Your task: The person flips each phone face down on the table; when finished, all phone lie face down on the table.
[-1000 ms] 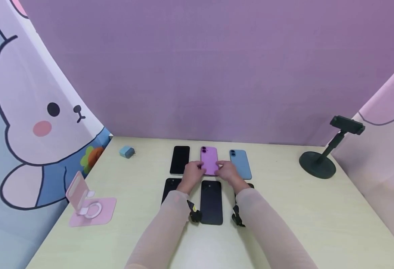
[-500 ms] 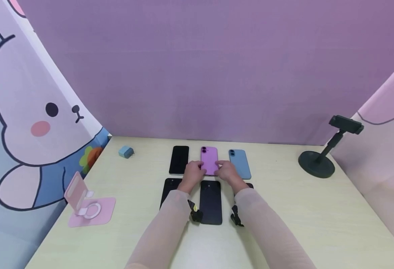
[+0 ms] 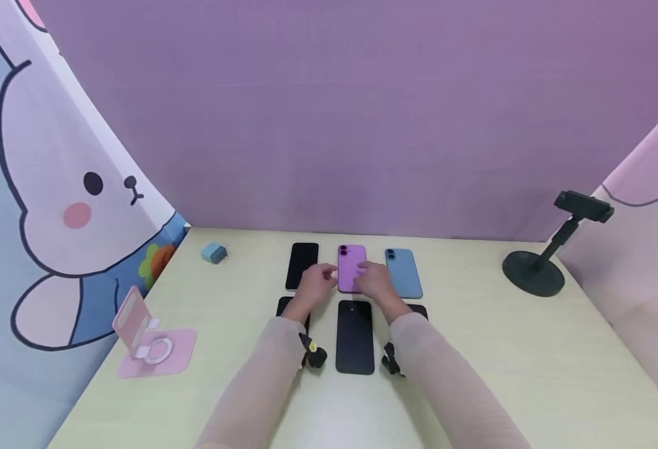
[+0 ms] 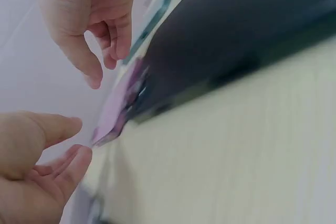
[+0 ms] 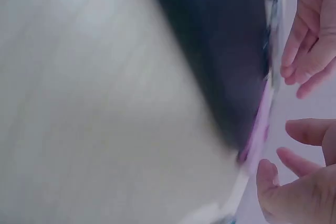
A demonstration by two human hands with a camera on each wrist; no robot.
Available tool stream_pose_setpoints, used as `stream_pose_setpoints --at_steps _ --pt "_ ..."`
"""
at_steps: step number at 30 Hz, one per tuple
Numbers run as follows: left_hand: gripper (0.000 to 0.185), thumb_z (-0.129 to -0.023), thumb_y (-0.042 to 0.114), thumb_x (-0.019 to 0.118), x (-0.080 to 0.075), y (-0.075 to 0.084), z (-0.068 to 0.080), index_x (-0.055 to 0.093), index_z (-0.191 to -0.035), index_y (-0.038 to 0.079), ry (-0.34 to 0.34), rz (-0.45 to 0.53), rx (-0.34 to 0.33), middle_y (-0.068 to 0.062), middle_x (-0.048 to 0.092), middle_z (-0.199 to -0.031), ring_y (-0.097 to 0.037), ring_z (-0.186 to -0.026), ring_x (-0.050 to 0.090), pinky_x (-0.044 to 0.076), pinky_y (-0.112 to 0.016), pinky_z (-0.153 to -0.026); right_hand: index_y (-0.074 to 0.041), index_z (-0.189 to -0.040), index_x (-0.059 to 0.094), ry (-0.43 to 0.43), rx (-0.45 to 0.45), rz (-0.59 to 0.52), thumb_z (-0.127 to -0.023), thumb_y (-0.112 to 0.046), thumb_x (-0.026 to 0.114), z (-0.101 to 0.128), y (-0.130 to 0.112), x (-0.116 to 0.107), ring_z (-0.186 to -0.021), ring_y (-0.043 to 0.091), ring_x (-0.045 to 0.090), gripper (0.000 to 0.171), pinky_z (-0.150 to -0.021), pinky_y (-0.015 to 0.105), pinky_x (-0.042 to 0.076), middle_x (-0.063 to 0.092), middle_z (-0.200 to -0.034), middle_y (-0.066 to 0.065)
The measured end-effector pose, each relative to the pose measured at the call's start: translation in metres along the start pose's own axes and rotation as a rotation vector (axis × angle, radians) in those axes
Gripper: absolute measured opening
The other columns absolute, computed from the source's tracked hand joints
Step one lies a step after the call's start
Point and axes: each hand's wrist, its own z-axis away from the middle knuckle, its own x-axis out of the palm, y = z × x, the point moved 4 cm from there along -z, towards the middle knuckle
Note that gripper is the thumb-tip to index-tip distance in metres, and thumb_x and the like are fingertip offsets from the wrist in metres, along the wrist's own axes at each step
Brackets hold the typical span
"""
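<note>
A purple phone (image 3: pixel 352 260) lies face down in the back row of the table (image 3: pixel 503 355), between a black phone (image 3: pixel 304 262) and a blue phone (image 3: pixel 406 273). My left hand (image 3: pixel 322 275) hovers at its left edge and my right hand (image 3: pixel 371 274) at its right edge. The left wrist view shows my left hand (image 4: pixel 63 145) with its fingers loosely apart just off the purple phone's corner (image 4: pixel 113 119). My right hand's (image 5: pixel 294 177) fingers are likewise spread and hold nothing beside the purple edge (image 5: pixel 258 127).
A dark phone (image 3: pixel 355 337) lies between my forearms, with two more dark phones (image 3: pixel 285 305) (image 3: pixel 420 310) partly hidden beside it. A blue charger (image 3: pixel 213 252) sits back left, a pink folding stand (image 3: pixel 149 343) at the left edge, a black phone holder (image 3: pixel 533 271) at the right.
Both hands have slid a little farther up the purple phone's sides and their fingers have come off it. The phone has not moved.
</note>
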Motion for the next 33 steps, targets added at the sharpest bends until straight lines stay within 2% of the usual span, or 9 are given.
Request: stream_pose_setpoints --at_steps 3,6,9,13,17,18,24,25,33 --pt "0.033 -0.092 0.005 0.066 -0.02 -0.011 0.002 0.064 -0.124 0.001 0.034 0.056 -0.003 -0.017 0.065 -0.111 -0.027 -0.101 0.061 0.052 -0.039 -0.085 0.0 -0.137 0.053 0.014 -0.046 -0.083 -0.093 -0.007 0.06 0.002 -0.014 0.01 -0.108 0.032 0.058 0.045 -0.086 0.04 0.051 0.055 -0.13 0.022" --pt "0.032 -0.091 0.002 0.065 -0.042 -0.029 0.007 0.063 -0.123 -0.003 0.093 0.094 -0.015 -0.019 0.065 -0.112 -0.03 -0.102 0.061 0.051 -0.04 -0.086 0.0 -0.136 0.054 -0.003 -0.093 -0.16 -0.093 -0.006 0.061 0.004 -0.026 0.025 -0.104 0.032 0.058 0.044 -0.083 0.039 0.052 0.055 -0.129 0.024" --pt "0.031 -0.091 0.002 0.065 -0.061 -0.046 0.013 0.063 -0.121 -0.005 0.156 0.084 -0.04 -0.021 0.064 -0.112 -0.032 -0.103 0.061 0.05 -0.043 -0.088 0.001 -0.133 0.056 -0.012 -0.132 -0.156 -0.092 -0.008 0.063 0.003 -0.034 0.039 -0.11 0.032 0.056 0.042 -0.087 0.04 0.051 0.056 -0.125 0.024" --pt "0.032 -0.091 0.005 0.065 -0.075 -0.062 0.017 0.063 -0.121 -0.005 0.193 0.05 -0.075 -0.022 0.062 -0.115 -0.034 -0.105 0.059 0.049 -0.045 -0.088 0.0 -0.13 0.059 -0.019 -0.116 -0.148 -0.091 -0.006 0.065 0.002 -0.042 0.051 -0.108 0.031 0.057 0.04 -0.086 0.04 0.051 0.059 -0.12 0.022" --pt "0.032 -0.09 0.006 0.067 -0.079 -0.071 0.018 0.063 -0.121 -0.004 0.176 0.027 -0.099 -0.022 0.063 -0.113 -0.035 -0.104 0.061 0.048 -0.046 -0.089 0.0 -0.128 0.06 -0.053 -0.071 -0.127 -0.09 -0.005 0.066 0.0 -0.046 0.062 -0.099 0.027 0.06 0.039 -0.081 0.038 0.053 0.062 -0.115 0.019" --pt "0.033 -0.09 0.006 0.067 -0.078 -0.073 0.018 0.064 -0.121 -0.004 0.169 0.023 -0.102 -0.022 0.064 -0.113 -0.035 -0.104 0.061 0.048 -0.046 -0.089 0.0 -0.125 0.062 -0.052 -0.087 -0.114 -0.088 -0.006 0.067 -0.002 -0.046 0.066 -0.093 0.025 0.062 0.038 -0.076 0.035 0.053 0.064 -0.11 0.017" --pt "0.033 -0.088 0.007 0.071 -0.074 -0.078 0.015 0.066 -0.119 -0.002 0.119 0.011 -0.081 -0.018 0.067 -0.108 -0.032 -0.1 0.063 0.051 -0.042 -0.086 0.0 -0.122 0.065 -0.046 -0.1 -0.073 -0.087 -0.004 0.068 -0.005 -0.049 0.076 -0.083 0.022 0.062 0.036 -0.072 0.034 0.053 0.067 -0.097 0.015" --pt "0.032 -0.088 0.007 0.071 -0.073 -0.078 0.014 0.067 -0.119 -0.002 0.111 0.008 -0.075 -0.018 0.067 -0.107 -0.032 -0.1 0.063 0.051 -0.042 -0.084 0.0 -0.124 0.064 -0.047 -0.082 -0.073 -0.088 -0.003 0.067 -0.003 -0.051 0.076 -0.087 0.023 0.062 0.037 -0.076 0.035 0.052 0.067 -0.101 0.016" --pt "0.03 -0.085 0.002 0.072 -0.071 -0.075 0.014 0.068 -0.115 -0.005 0.105 0.016 -0.084 -0.017 0.07 -0.1 -0.032 -0.095 0.065 0.052 -0.041 -0.082 0.001 -0.124 0.064 0.0 -0.039 -0.113 -0.084 0.003 0.065 -0.004 -0.048 0.078 -0.095 0.025 0.06 0.04 -0.07 0.029 0.051 0.064 -0.117 0.019"
